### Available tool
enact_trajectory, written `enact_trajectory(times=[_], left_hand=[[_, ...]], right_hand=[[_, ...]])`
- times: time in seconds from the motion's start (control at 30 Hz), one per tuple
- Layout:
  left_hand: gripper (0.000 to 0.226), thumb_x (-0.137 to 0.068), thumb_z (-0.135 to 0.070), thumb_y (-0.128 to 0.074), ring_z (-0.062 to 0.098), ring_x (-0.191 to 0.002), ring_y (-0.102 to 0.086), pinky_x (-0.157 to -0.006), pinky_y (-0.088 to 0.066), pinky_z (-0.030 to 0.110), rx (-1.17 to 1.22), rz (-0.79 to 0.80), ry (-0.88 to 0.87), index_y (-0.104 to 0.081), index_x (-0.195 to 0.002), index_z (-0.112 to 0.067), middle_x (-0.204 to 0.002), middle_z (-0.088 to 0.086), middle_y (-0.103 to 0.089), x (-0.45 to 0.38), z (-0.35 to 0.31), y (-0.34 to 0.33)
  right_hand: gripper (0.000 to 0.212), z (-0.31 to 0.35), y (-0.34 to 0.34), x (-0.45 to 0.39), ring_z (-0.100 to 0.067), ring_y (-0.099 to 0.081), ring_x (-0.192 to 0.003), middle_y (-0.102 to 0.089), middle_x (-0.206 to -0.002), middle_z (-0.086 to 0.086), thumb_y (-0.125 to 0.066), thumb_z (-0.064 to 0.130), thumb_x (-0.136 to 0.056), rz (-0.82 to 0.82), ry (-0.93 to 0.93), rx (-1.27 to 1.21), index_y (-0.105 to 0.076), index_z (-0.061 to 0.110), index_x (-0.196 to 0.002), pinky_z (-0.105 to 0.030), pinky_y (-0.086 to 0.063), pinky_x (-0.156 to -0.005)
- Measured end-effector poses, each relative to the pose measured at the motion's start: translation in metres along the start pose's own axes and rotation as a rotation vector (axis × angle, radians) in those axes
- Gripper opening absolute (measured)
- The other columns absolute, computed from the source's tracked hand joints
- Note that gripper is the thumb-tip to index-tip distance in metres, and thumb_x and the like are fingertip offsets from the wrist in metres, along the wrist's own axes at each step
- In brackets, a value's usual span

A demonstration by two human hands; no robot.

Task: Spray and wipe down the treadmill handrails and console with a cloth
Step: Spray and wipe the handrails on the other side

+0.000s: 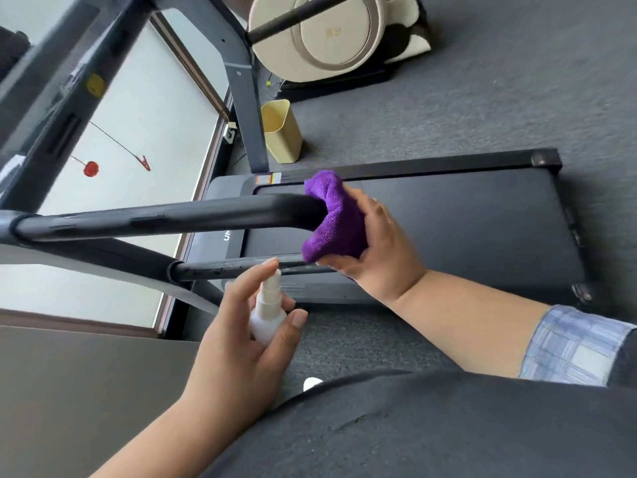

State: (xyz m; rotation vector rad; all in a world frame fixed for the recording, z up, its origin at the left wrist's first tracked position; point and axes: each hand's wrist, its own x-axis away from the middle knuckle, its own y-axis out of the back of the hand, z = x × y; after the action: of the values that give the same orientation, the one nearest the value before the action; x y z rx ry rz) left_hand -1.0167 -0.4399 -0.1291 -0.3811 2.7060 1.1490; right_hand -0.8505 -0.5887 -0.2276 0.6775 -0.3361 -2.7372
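My right hand (375,246) grips a bunched purple cloth (332,215) that is wrapped over the free end of the upper black handrail (165,217). My left hand (241,336) holds a small white spray bottle (267,312) upright, with the index finger resting on its nozzle, just below the lower handrail (238,267). That lower rail carries small droplets. The dark console (51,108) rises at the upper left, blurred, with a yellow sticker on it. The black treadmill belt (448,229) lies underneath both hands.
A yellow bin (281,131) stands on the grey carpet beside the treadmill upright (246,108). A cream exercise machine (320,32) sits at the top. A red safety clip (144,162) and red key (91,168) hang on cords from the console. Window glass fills the left.
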Motion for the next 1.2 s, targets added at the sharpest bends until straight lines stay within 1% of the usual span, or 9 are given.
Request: enact_trajectory(times=[0.13, 0.3, 0.47, 0.6, 0.8, 0.97, 1.07, 1.13, 1.2], left_hand=[[0.059, -0.087, -0.043, -0.062, 0.006, -0.084, -0.066, -0.072, -0.045, 0.006, -0.031, 0.003, -0.028, -0.033, -0.135, -0.061, -0.101, -0.016, -0.064, 0.002, -0.009, -0.001], [0.062, -0.084, -0.043, -0.064, 0.002, -0.084, -0.067, -0.074, -0.044, 0.003, -0.054, -0.012, 0.002, -0.035, -0.135, -0.061, -0.1, -0.018, -0.067, 0.015, -0.009, -0.006], [0.062, -0.082, -0.043, -0.065, 0.004, -0.082, -0.068, -0.073, -0.047, 0.006, -0.022, -0.003, 0.009, -0.036, -0.134, -0.062, -0.1, -0.017, -0.068, 0.013, -0.009, -0.012], [0.061, -0.085, -0.041, -0.064, 0.001, -0.086, -0.067, -0.075, -0.044, 0.002, -0.029, 0.012, -0.003, -0.035, -0.134, -0.062, -0.101, -0.02, -0.066, 0.007, -0.014, -0.018], [0.057, -0.085, -0.047, -0.062, 0.004, -0.076, -0.066, -0.067, -0.044, 0.003, -0.017, -0.016, 0.02, -0.034, -0.133, -0.063, -0.101, -0.019, -0.066, 0.006, -0.02, -0.015], [0.057, -0.085, -0.046, -0.062, 0.003, -0.075, -0.065, -0.067, -0.043, 0.002, -0.015, -0.049, 0.016, -0.035, -0.133, -0.063, -0.1, -0.021, -0.066, 0.011, -0.024, -0.01], [0.056, -0.086, -0.045, -0.062, 0.003, -0.075, -0.065, -0.066, -0.043, 0.001, -0.015, -0.053, 0.009, -0.036, -0.132, -0.062, -0.1, -0.021, -0.065, 0.015, -0.022, -0.011], [0.056, -0.086, -0.044, -0.063, 0.004, -0.079, -0.065, -0.068, -0.043, 0.002, -0.009, -0.056, 0.015, -0.036, -0.132, -0.061, -0.1, -0.02, -0.065, 0.019, -0.018, -0.011], [0.057, -0.087, -0.044, -0.063, 0.006, -0.08, -0.065, -0.069, -0.043, 0.004, -0.004, -0.044, 0.006, -0.036, -0.135, -0.059, -0.099, -0.018, -0.065, 0.023, -0.013, -0.009]], right_hand=[[0.081, -0.01, 0.008, 0.027, 0.021, -0.039, -0.122, -0.04, -0.132, 0.045, -0.065, 0.076, -0.075, 0.051, -0.147, -0.06, -0.034, 0.043, -0.142, -0.005, -0.028, -0.104], [0.093, 0.012, 0.003, 0.01, -0.015, -0.05, -0.124, -0.056, -0.137, -0.008, -0.063, 0.068, -0.079, 0.004, -0.054, 0.112, -0.038, 0.011, -0.147, -0.026, -0.036, -0.106], [0.085, 0.036, 0.009, -0.024, -0.015, -0.05, -0.123, -0.057, -0.138, -0.006, -0.064, 0.067, -0.08, 0.049, 0.104, 0.162, -0.041, 0.019, -0.147, -0.016, -0.03, -0.099], [0.098, 0.018, 0.012, -0.011, -0.017, -0.053, -0.124, -0.058, -0.136, -0.005, -0.081, 0.061, -0.07, 0.102, -0.008, 0.033, -0.039, 0.021, -0.149, -0.027, -0.039, -0.107], [0.1, -0.002, 0.006, 0.001, -0.01, -0.052, -0.126, -0.059, -0.131, 0.011, -0.092, 0.047, -0.061, 0.131, -0.145, -0.046, -0.044, 0.03, -0.146, -0.039, -0.044, -0.108], [0.089, -0.012, 0.003, 0.031, 0.029, -0.038, -0.115, -0.035, -0.124, 0.054, -0.083, 0.047, -0.067, 0.06, -0.29, -0.127, -0.026, 0.065, -0.132, -0.003, -0.028, -0.1], [0.092, -0.011, -0.003, 0.038, 0.021, -0.041, -0.115, -0.041, -0.137, 0.026, -0.084, 0.035, -0.078, 0.019, -0.34, -0.158, -0.023, 0.046, -0.146, -0.005, -0.028, -0.102], [0.09, -0.002, -0.004, 0.033, 0.014, -0.038, -0.119, -0.041, -0.138, 0.014, -0.081, 0.042, -0.079, -0.014, -0.318, -0.136, -0.03, 0.026, -0.151, 0.002, -0.024, -0.1], [0.091, 0.013, -0.001, 0.023, 0.001, -0.043, -0.126, -0.046, -0.139, 0.006, -0.076, 0.052, -0.077, -0.022, -0.234, -0.086, -0.035, 0.016, -0.15, -0.007, -0.028, -0.108]])
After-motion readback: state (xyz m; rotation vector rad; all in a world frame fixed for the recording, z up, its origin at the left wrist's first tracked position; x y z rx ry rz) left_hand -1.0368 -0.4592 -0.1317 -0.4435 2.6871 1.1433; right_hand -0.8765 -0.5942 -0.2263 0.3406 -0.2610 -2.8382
